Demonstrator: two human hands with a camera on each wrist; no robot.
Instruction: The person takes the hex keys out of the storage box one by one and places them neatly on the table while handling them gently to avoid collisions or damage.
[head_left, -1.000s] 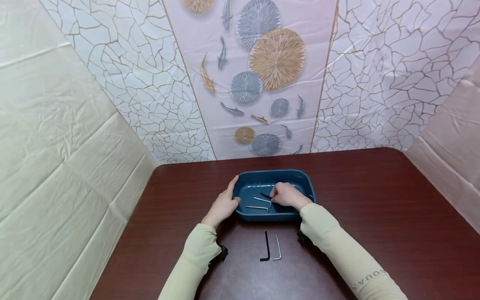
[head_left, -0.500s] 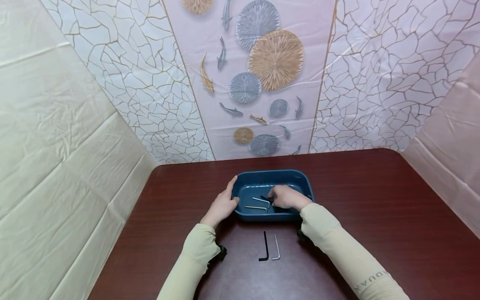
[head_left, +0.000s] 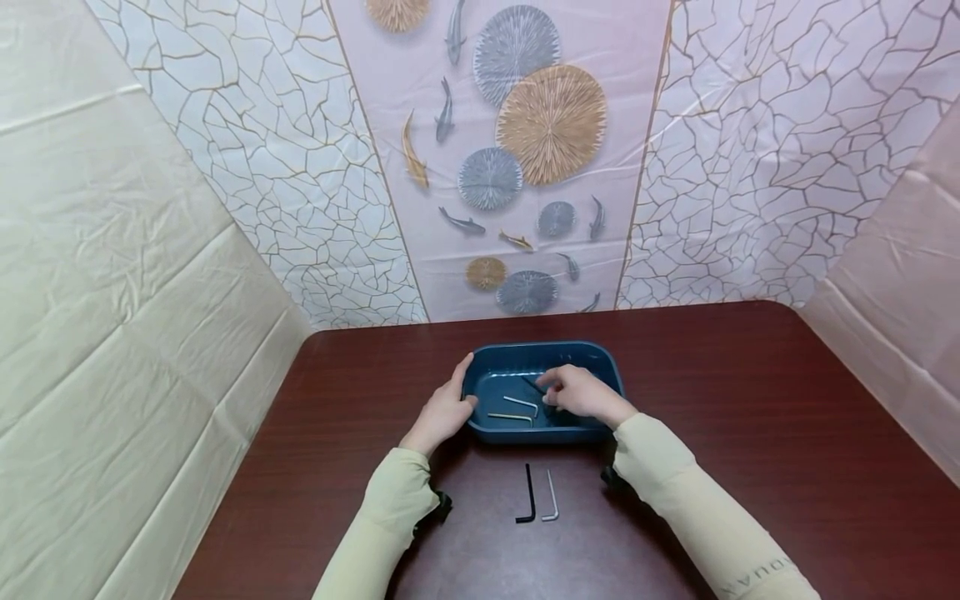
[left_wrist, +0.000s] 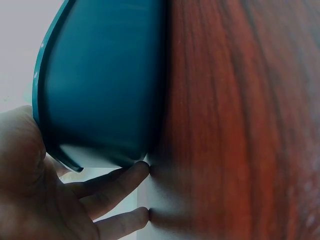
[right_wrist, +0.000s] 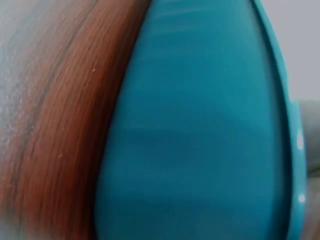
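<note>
A deep blue tray [head_left: 498, 435] stands on the table. My left hand [head_left: 441, 414] grips its left end, thumb over the rim; in the left wrist view the fingers [left_wrist: 117, 192] lie against the outer wall and table. Inside the tray, my right hand [head_left: 579, 392] has thumb and forefinger at the end of a black hex key [head_left: 531, 384], which they seem to pinch; the key's other end is hidden. Beside it in the tray lie a silver hex key [head_left: 520, 402] and a gold-coloured hex key [head_left: 510, 417]. The right wrist view shows mostly the tray's outer wall [right_wrist: 195, 125].
In front of the tray, another black hex key [head_left: 530, 492] and another silver hex key [head_left: 552, 493] lie side by side on the dark red wooden table [head_left: 360, 383]. A patterned cloth wall [head_left: 360, 275] rises behind the table's far edge.
The black hex key in the tray has swung, its visible end shifting away from me. My right wrist has drawn slightly rightward, with its fingers more spread. The left hand keeps its hold.
</note>
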